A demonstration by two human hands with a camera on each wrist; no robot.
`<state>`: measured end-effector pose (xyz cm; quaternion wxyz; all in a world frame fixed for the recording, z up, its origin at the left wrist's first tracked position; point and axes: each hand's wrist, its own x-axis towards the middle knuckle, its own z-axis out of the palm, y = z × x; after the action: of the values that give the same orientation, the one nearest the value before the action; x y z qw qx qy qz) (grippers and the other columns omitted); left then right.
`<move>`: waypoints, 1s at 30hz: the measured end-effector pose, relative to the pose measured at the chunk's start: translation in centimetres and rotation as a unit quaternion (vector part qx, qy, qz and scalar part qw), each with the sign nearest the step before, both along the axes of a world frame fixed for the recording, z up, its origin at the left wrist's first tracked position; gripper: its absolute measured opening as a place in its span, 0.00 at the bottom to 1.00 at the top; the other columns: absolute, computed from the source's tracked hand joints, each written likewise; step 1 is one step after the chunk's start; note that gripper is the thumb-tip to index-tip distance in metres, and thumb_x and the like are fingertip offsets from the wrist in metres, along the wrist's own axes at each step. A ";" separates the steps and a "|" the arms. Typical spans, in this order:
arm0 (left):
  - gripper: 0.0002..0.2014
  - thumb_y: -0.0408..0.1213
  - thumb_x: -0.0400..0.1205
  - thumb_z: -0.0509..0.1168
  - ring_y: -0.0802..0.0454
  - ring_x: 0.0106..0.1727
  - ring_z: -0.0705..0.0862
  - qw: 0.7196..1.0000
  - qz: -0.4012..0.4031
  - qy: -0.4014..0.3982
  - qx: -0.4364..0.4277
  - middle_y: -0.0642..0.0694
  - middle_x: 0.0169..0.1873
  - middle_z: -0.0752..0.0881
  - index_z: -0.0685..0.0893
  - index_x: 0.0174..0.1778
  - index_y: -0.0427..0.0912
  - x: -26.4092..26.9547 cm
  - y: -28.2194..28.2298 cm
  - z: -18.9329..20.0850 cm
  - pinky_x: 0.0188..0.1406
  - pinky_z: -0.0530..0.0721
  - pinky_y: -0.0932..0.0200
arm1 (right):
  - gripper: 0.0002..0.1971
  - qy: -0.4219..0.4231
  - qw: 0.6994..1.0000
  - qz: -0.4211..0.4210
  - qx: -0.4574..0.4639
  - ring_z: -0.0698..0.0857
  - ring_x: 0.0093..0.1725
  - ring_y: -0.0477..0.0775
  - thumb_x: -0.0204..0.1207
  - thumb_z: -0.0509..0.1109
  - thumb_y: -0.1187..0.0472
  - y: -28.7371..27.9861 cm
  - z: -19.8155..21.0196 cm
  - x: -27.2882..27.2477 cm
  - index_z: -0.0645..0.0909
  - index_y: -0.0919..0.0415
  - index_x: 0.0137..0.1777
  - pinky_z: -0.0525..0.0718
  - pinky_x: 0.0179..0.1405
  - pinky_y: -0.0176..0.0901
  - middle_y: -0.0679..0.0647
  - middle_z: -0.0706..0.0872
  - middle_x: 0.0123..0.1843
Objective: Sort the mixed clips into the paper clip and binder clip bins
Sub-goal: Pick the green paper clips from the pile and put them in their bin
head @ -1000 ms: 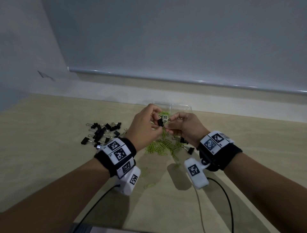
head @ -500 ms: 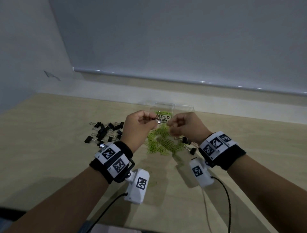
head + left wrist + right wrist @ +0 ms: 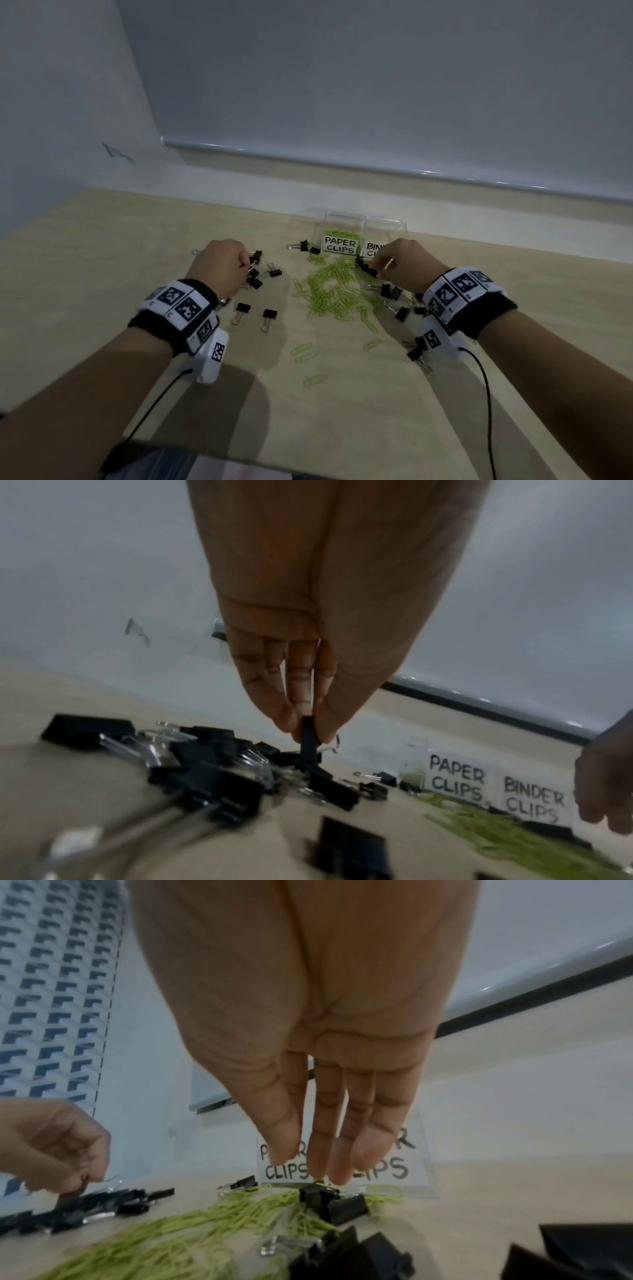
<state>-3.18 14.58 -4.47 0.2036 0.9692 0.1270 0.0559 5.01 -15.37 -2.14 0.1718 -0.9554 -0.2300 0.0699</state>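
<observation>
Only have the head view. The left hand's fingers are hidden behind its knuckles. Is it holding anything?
Observer: Yes. The left wrist view shows the left hand pinching a black binder clip between thumb and fingertips, just above the binder clip pile.
Operator: Right hand?
Observer: In the right wrist view, the right hand has straight fingers. Their tips are down at a second binder clip lying on the green paper clips. No closed grip shows.
Operator: What's the label behind the right hand?
Observer: The left wrist view shows it whole: the BINDER CLIPS label, right beside the PAPER CLIPS label.
</observation>
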 end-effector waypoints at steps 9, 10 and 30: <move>0.35 0.51 0.70 0.76 0.50 0.59 0.81 0.967 -0.209 0.143 -0.012 0.46 0.66 0.81 0.76 0.72 0.44 2.1 -6.4 0.8 0.56 0.79 0.58 | 0.27 0.025 0.987 0.111 -0.112 0.80 0.66 0.56 0.71 0.73 0.66 5.6 -0.6 0.1 0.77 0.54 0.71 0.81 0.62 0.46 0.54 0.79 0.69; 0.39 0.54 0.67 0.78 0.48 0.61 0.81 0.960 -0.227 0.163 0.004 0.45 0.66 0.80 0.75 0.73 0.45 2.4 -7.3 0.6 0.57 0.80 0.57 | 0.31 0.031 0.983 0.129 -0.126 0.78 0.68 0.57 0.68 0.77 0.61 6.1 -0.7 0.1 0.75 0.54 0.73 0.80 0.65 0.48 0.54 0.77 0.70; 0.09 0.33 0.74 0.73 0.50 0.49 0.85 0.954 -0.270 0.123 -0.032 0.45 0.50 0.89 0.90 0.50 0.38 4.6 -8.4 0.2 0.42 0.78 0.64 | 0.04 0.063 0.995 0.039 0.060 0.82 0.33 0.42 0.64 0.79 0.68 2.9 -1.7 0.8 0.90 0.61 0.39 0.81 0.37 0.35 0.50 0.87 0.34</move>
<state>1.38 6.16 -4.22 0.2245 0.9598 -0.1133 -0.1250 5.83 -12.49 -3.81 0.2404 -0.9272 -0.2594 0.1230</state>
